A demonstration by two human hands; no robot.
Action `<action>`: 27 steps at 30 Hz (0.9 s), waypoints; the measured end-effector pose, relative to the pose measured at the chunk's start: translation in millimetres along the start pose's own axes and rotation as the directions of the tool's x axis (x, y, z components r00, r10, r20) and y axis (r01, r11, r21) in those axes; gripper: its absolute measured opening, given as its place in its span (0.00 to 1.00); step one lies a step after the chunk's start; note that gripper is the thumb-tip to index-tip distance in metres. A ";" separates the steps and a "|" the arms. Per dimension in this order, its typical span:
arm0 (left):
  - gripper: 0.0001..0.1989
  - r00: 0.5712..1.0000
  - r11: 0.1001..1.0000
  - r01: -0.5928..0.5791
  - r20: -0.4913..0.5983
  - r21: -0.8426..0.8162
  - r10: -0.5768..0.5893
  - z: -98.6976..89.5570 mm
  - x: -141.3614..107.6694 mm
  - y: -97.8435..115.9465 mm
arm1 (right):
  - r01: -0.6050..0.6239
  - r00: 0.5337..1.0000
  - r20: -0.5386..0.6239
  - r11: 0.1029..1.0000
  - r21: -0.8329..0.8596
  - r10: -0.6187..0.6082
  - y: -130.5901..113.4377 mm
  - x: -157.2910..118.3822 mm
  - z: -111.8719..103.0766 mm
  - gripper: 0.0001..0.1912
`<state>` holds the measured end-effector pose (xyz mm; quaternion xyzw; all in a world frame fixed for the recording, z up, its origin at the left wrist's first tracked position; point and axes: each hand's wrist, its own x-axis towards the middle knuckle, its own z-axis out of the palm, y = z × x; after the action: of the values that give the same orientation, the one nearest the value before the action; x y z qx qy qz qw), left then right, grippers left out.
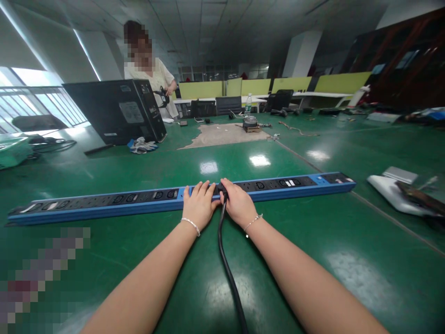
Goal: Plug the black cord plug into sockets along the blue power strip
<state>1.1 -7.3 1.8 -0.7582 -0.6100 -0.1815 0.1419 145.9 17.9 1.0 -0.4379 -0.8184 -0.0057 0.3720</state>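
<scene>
A long blue power strip [104,211] with a black socket face lies across the green table. My left hand [200,204] rests on its middle, fingers slightly apart over the top and the thumb reaching toward the plug. Right beside it, my right hand [238,202] is closed round a black plug [222,189] at the sockets. From the plug a black cable [227,269] runs down toward the bottom edge. Whether the plug is fully in a socket is hidden by my fingers.
A black computer case [121,111] stands at the back left, with gloves [142,145] before it and a person [149,69] behind. A bottle [248,104] stands at the back. A white device [392,192] lies right; a green basket [14,150] sits far left.
</scene>
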 end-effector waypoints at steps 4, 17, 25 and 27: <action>0.24 1.000 1.000 0.002 -0.002 -0.008 -0.002 -0.2 0.1 0.1 | 0.013 1.000 0.022 0.998 -0.068 -0.011 -6.3 0.6 0.4 0.21; 0.24 0.999 1.000 0.016 0.028 -0.010 -0.016 -2.5 0.4 -0.4 | -0.064 0.992 -0.107 0.998 -0.014 0.062 -5.8 4.2 -9.7 0.22; 0.24 0.999 1.000 0.007 0.043 0.002 -0.007 -4.3 1.1 -0.6 | -0.370 0.847 -0.379 0.925 0.083 0.373 52.4 0.3 -60.1 0.20; 0.24 0.999 1.000 0.005 0.040 0.004 -0.005 -4.0 1.4 -0.7 | -0.415 0.819 -0.381 0.901 0.126 0.430 76.5 -8.8 -69.1 0.19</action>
<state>0.2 -7.7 6.0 -0.7599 -0.6149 -0.1653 0.1309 245.8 35.7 21.4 -0.5906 -0.6077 0.0029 0.5310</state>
